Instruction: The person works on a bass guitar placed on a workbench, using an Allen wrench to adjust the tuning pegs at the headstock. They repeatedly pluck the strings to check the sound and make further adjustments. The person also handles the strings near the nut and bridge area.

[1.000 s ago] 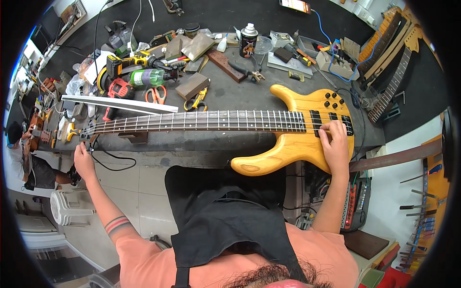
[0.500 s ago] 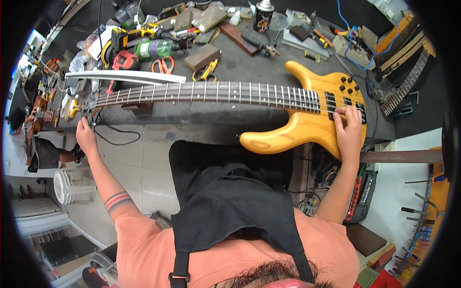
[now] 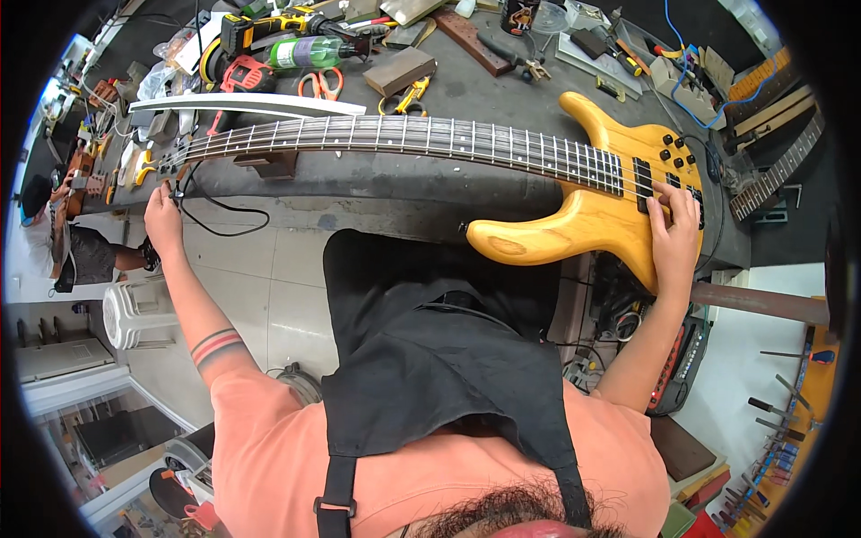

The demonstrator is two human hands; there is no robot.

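An electric bass guitar with a glossy yellow wood body and a long dark fretboard lies across the bench, its headstock to the left. At the headstock, my left hand has thumb and fingers pinched on a tuning peg, which they partly cover. Over the strings by the dark pickups rests my right hand, fingers spread and slightly curled, with nothing held. A dark wooden neck rest sits under the neck near the headstock.
Behind the neck lie a white strip, orange scissors, a brown block, a red power tool and a green bottle. Another guitar neck stands at right. A person works at far left beside white stools.
The whole view has shifted, so the bench and bass sit higher and a little farther right in it. Both hands stay at the same parts of the bass.
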